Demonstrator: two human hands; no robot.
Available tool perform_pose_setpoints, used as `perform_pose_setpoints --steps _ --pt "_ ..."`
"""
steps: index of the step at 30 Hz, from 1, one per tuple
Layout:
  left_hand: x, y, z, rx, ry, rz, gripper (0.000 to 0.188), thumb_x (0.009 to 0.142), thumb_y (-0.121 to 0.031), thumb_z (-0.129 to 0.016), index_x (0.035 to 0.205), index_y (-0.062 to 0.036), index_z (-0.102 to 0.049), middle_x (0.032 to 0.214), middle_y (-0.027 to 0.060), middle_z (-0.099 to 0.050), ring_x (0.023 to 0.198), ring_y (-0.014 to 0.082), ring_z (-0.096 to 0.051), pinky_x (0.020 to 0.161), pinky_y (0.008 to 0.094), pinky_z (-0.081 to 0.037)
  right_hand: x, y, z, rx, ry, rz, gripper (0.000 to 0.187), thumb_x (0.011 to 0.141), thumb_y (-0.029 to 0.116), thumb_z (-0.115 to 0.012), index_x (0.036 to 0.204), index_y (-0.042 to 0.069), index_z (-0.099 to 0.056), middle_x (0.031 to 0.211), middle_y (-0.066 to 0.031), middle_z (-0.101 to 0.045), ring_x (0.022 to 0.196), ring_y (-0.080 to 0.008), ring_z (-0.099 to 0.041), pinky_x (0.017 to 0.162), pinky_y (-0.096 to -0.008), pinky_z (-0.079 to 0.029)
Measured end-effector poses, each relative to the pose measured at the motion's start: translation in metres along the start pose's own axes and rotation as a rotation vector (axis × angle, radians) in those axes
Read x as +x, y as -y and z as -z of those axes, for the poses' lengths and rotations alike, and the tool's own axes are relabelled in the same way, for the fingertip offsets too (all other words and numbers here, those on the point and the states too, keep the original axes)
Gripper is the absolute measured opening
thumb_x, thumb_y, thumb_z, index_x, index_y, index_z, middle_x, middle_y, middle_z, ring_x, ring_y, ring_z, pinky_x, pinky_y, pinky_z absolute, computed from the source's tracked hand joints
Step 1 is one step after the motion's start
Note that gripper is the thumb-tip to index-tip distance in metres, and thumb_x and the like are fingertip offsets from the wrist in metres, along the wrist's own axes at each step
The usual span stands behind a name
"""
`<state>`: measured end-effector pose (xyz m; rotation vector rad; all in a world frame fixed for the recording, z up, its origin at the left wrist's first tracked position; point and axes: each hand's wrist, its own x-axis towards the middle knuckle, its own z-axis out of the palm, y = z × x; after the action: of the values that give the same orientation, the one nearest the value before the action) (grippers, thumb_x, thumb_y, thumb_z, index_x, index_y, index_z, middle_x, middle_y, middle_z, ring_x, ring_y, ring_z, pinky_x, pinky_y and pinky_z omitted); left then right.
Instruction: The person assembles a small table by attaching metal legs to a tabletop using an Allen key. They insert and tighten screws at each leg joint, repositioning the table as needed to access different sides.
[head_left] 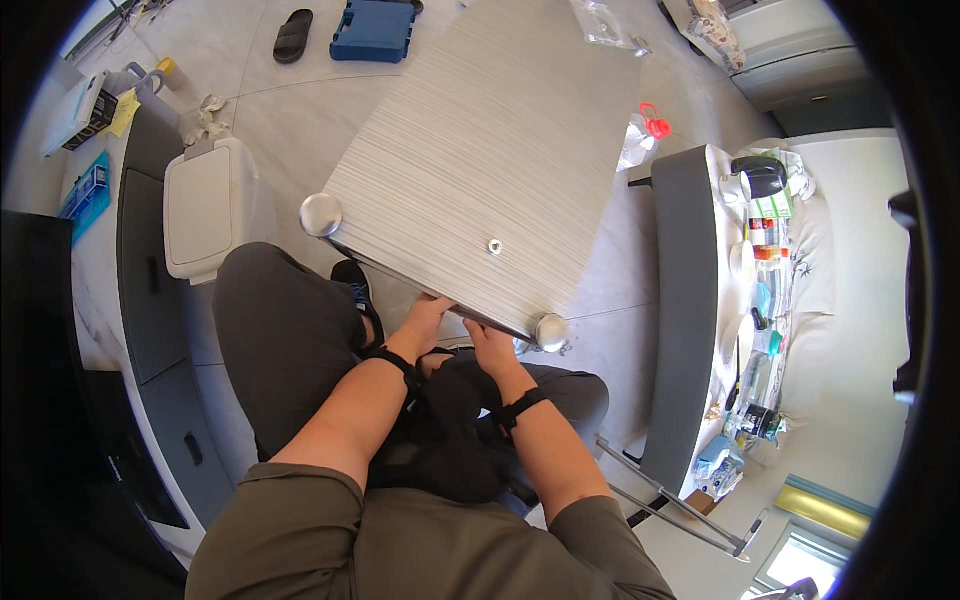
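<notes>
A large grey, streaky wood-grain furniture piece [480, 140] lies in front of me, its broad face up. Round silver feet stand at its two near corners, a left foot [321, 215] and a right foot [551, 332]. On the face rests a small round metal-and-white fitting [495, 247]. My left hand [430, 318] is closed on the near edge, left of the right foot. Beside it, my right hand [489, 346] grips the same edge, thumb up along it. The other fingers of both hands are partly hidden by the edge and by each other.
A white lidded bin [205, 210] stands left, beside a grey drawer cabinet [155, 280]. Behind are a blue tool case [372, 32] and a black slipper [293, 36]. A red-capped plastic bottle [640, 142] lies right of the panel. A cluttered table [690, 300] runs along the right.
</notes>
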<state>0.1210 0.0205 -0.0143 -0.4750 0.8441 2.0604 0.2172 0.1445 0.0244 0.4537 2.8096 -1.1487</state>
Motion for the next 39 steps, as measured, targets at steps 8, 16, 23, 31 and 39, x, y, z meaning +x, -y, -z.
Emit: perform_pose_setpoints --steps 8,16,23,31,39 --pt "-0.009 -0.005 0.002 0.063 0.081 0.020 0.051 0.069 0.000 -0.057 0.119 -0.0034 -0.048 0.109 0.0034 -0.053 0.105 0.0156 -0.046 0.090 0.0275 -0.035 0.007 0.017 0.016 0.194 0.094 -0.171 0.038 0.088 0.031 -0.057 0.112 0.001 -0.060 0.111 -0.0174 -0.061 0.105 -0.0289 -0.055 0.092 -0.0332 -0.040" --pt "-0.020 -0.022 -0.005 0.284 0.171 0.052 0.057 0.066 0.002 -0.061 0.121 -0.0041 -0.047 0.116 0.0048 -0.052 0.111 0.0193 -0.046 0.093 0.0319 -0.035 0.009 0.025 0.019 0.222 0.055 -0.144 0.036 0.088 0.030 -0.057 0.109 0.001 -0.061 0.107 -0.0168 -0.062 0.102 -0.0279 -0.057 0.088 -0.0337 -0.042" --pt "-0.020 -0.020 -0.005 0.274 0.203 0.087 0.067 0.067 0.002 -0.069 0.127 -0.0039 -0.040 0.123 0.0075 -0.047 0.117 0.0208 -0.041 0.096 0.0359 -0.037 0.016 -0.005 0.011 -0.027 0.043 0.067 0.030 0.087 0.029 -0.057 0.109 0.009 -0.063 0.107 -0.0132 -0.062 0.103 -0.0325 -0.055 0.089 -0.0383 -0.042" --pt "-0.018 -0.011 -0.011 0.280 0.138 -0.042 0.076 0.067 0.001 -0.071 0.132 -0.0060 -0.031 0.123 0.0074 -0.047 0.118 0.0201 -0.042 0.095 0.0348 -0.038 0.019 -0.007 0.005 -0.028 -0.127 0.179 0.024 0.085 0.028 -0.058 0.100 0.011 -0.066 0.103 -0.0120 -0.063 0.097 -0.0313 -0.056 0.083 -0.0384 -0.043" --pt "-0.028 -0.036 -0.038 0.300 0.208 -0.178 0.069 0.068 0.001 -0.069 0.128 -0.0075 -0.035 0.121 0.0043 -0.051 0.114 0.0173 -0.047 0.096 0.0325 -0.036 0.037 0.033 0.038 -0.065 -0.004 -0.099 0.032 0.075 0.032 -0.068 0.070 0.001 -0.059 0.061 -0.0174 -0.057 0.062 -0.0364 -0.056 0.053 -0.0436 -0.041"
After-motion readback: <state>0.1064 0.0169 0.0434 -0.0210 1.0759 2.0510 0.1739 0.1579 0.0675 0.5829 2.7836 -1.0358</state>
